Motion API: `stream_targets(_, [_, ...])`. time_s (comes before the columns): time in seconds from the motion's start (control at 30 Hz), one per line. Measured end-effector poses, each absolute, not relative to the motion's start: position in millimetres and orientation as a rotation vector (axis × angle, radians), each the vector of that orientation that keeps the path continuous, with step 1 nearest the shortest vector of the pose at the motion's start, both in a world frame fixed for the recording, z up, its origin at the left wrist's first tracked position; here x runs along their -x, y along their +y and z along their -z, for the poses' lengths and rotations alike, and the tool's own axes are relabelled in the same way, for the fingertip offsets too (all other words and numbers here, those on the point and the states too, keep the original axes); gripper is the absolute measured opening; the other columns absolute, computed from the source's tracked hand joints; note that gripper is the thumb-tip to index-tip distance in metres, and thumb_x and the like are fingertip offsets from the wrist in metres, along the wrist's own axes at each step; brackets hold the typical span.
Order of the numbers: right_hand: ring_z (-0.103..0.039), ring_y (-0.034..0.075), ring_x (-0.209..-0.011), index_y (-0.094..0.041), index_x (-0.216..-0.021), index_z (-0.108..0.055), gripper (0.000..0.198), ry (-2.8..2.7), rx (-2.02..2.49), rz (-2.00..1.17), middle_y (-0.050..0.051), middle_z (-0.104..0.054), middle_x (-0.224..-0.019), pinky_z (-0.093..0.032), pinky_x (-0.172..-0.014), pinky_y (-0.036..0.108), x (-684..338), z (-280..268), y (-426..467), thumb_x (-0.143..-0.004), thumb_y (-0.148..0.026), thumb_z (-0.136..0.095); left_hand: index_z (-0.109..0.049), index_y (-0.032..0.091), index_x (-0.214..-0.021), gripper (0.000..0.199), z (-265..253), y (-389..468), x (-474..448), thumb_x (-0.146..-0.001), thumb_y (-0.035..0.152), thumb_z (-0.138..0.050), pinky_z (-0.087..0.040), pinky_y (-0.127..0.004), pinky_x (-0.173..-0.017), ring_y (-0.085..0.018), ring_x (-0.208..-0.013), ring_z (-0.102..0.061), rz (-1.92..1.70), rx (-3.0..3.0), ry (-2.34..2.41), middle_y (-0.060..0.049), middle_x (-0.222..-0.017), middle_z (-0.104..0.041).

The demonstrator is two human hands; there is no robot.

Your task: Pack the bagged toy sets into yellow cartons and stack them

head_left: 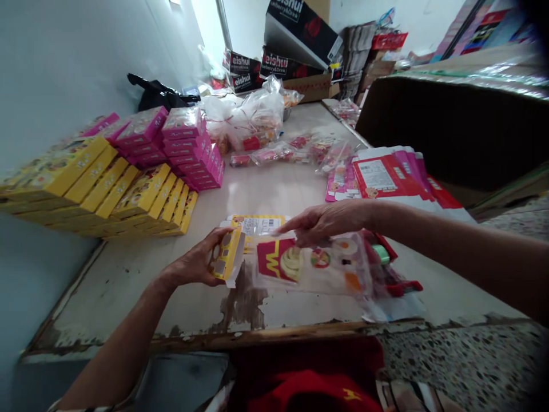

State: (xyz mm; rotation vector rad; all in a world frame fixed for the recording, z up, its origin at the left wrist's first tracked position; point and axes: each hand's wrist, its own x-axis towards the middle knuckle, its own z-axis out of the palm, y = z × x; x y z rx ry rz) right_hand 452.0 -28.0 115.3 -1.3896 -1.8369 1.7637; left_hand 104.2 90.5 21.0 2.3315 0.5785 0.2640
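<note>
My left hand grips a small yellow carton with round cut-outs, its right end open with a flap hanging down. My right hand is closed on the upper edge of a clear plastic pack, index finger stretched along it toward the carton. Inside the pack are a red piece with a yellow W, a cream swirl and other toy-food shapes. Its left end is close to the carton's open end; I cannot tell whether it is inside. Behind the pack lies a flat yellow printed carton.
Stacked yellow boxes and pink boxes stand at the left. Flat red and pink cartons lie at the right beside a large cardboard box. Filled plastic bags sit at the back. A green-capped item lies beyond the pack.
</note>
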Motion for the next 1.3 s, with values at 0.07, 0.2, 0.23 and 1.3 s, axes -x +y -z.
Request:
stream_targets(0.07, [-0.049, 0.009, -0.052, -0.026, -0.13, -0.074, 0.049, -1.838, 1.294, -1.853, -0.008, -0.06, -0.06, -0.037, -0.05, 0.022, -451, -116, -27, -0.082, -0.019, -0.075, -0.032, 0.022, -0.153, 0.108, -24, 85, -105, -0.06, 0.027, -0.087, -0.044, -0.049, -0.117, -0.035, -0.137, -0.051, -0.234, -2.386, 0.53, -0.015, -0.148, -0.047])
stream_targets(0.2, [-0.044, 0.006, -0.044, -0.027, -0.115, -0.081, 0.041, -1.876, 1.37, -1.849, -0.009, -0.059, -0.052, -0.029, -0.045, 0.022, -438, -117, -23, -0.076, -0.016, -0.081, -0.028, 0.025, -0.155, 0.11, -20, 74, -108, -0.063, 0.03, -0.088, -0.041, -0.053, -0.12, -0.038, -0.142, -0.046, -0.203, -2.456, 0.469, -0.016, -0.153, -0.043])
stream_targets(0.23, [-0.042, 0.006, -0.042, -0.026, -0.111, -0.082, 0.038, -1.872, 1.405, -1.847, -0.009, -0.058, -0.05, -0.027, -0.044, 0.022, -436, -118, -21, -0.075, -0.015, -0.082, -0.028, 0.025, -0.155, 0.111, -18, 72, -108, -0.063, 0.032, -0.089, -0.04, -0.053, -0.12, -0.038, -0.143, -0.045, -0.204, -2.467, 0.458, -0.016, -0.153, -0.042])
stream_targets(1.3, [-0.066, 0.022, -0.068, -0.018, -0.115, -0.067, 0.03, -1.988, 1.846, -0.66, 0.007, -0.076, -0.083, -0.039, -0.056, 0.032, -371, -63, -48, -0.085, -0.022, -0.071, -0.035, 0.019, -0.155, 0.093, 7, 33, -138, -0.075, 0.036, -0.08, -0.035, -0.057, -0.114, -0.042, -0.13, -0.05, -0.622, -3.112, 0.513, -0.019, -0.141, -0.057])
